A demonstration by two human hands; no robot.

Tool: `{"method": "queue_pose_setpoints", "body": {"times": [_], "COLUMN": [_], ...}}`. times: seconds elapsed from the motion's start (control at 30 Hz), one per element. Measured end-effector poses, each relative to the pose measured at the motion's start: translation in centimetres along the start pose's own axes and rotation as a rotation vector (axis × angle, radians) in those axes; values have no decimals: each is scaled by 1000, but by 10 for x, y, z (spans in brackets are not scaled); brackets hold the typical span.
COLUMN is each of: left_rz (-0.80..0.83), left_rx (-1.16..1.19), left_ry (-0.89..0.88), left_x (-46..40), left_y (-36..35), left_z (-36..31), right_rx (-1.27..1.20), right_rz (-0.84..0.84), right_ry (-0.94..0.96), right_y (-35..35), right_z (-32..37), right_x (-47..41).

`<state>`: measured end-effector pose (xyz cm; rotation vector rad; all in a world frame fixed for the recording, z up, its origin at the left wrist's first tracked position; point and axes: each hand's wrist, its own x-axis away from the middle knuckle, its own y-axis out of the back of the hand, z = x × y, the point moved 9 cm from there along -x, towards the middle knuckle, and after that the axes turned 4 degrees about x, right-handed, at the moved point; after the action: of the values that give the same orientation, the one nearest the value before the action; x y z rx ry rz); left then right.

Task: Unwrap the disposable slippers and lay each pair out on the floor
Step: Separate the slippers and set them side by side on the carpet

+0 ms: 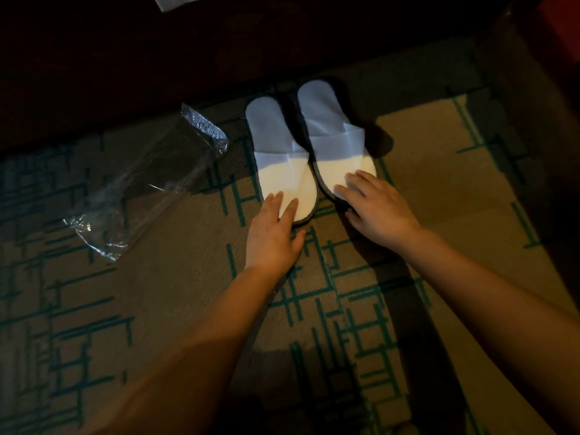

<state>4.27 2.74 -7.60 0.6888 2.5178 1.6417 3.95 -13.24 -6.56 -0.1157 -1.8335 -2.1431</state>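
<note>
Two white disposable slippers with dark soles lie side by side on the patterned carpet, toes pointing away from me. My left hand point(274, 230) rests with straight fingers on the heel of the left slipper point(279, 155). My right hand point(375, 205) lies flat with its fingers on the heel of the right slipper point(332, 133). An empty clear plastic wrapper point(147, 180) lies crumpled on the carpet to the left of the pair.
The carpet point(439, 171) is tan with a green line pattern. A dark piece of furniture point(157, 58) runs along the far side, just beyond the slipper toes. A white object point(175, 1) shows at the top edge.
</note>
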Motion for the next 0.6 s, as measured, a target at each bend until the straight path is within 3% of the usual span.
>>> {"method": "queue_pose_setpoints", "body": {"times": [0.17,0.27,0.6], "left_rz": [-51,32,320], "left_rx": [27,94,190], "left_ry": [-67,1,163], "left_x": [-2,-8,37], "left_y": [22,34,134], "left_z": [-8,-11,-69], "right_rx": [23,-6,-305], "right_rz": [-139,-190,91], "right_ry": [42,-19,-372], "right_y": [20,39,121], "right_z": [8,6,38], "right_x": [0,4,83]}}
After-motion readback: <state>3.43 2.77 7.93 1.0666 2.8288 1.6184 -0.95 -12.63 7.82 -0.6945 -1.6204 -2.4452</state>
